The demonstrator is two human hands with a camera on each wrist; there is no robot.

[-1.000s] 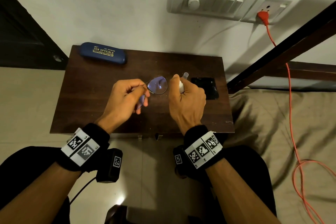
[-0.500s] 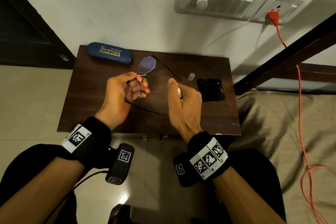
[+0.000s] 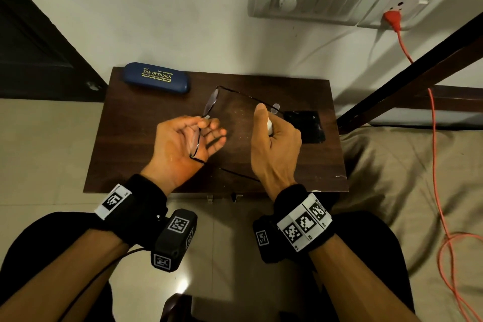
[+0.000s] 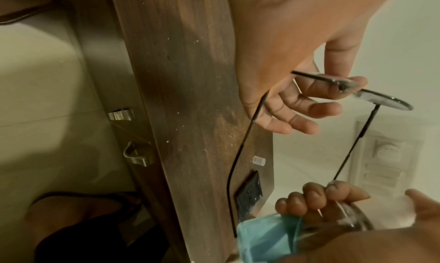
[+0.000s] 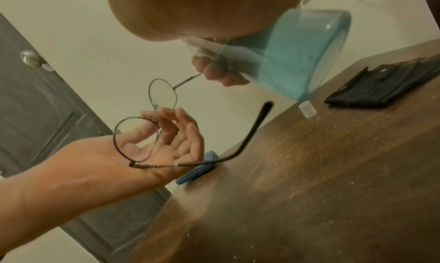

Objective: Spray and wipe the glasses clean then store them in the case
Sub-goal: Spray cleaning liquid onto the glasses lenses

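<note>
Thin black-framed glasses [image 3: 210, 103] with both temples unfolded are held above the dark wooden table [image 3: 146, 154]. My left hand [image 3: 205, 121] is palm up and pinches them at the bridge [image 5: 152, 118], one lens over the palm. My right hand [image 3: 266, 123] grips a small clear spray bottle [image 5: 285, 56] of blue liquid, its white nozzle [image 3: 270, 126] facing the glasses and a finger on top. The far temple tip [image 4: 338, 175] reaches my right fingers; I cannot tell whether it touches them. The shut blue case [image 3: 156, 77] lies at the table's far left corner.
The bottle's clear cap [image 3: 276, 107] and a folded black cloth [image 3: 306, 126] lie on the table behind my right hand. Switch panel and an orange cable [image 3: 433, 138] are on the wall at right, a bed [image 3: 407, 180] to the right, a dark door [image 5: 31, 58] at left.
My left hand has turned palm up and swung the glasses so their lenses face my right hand. The right hand with the bottle has stayed close beside them.
</note>
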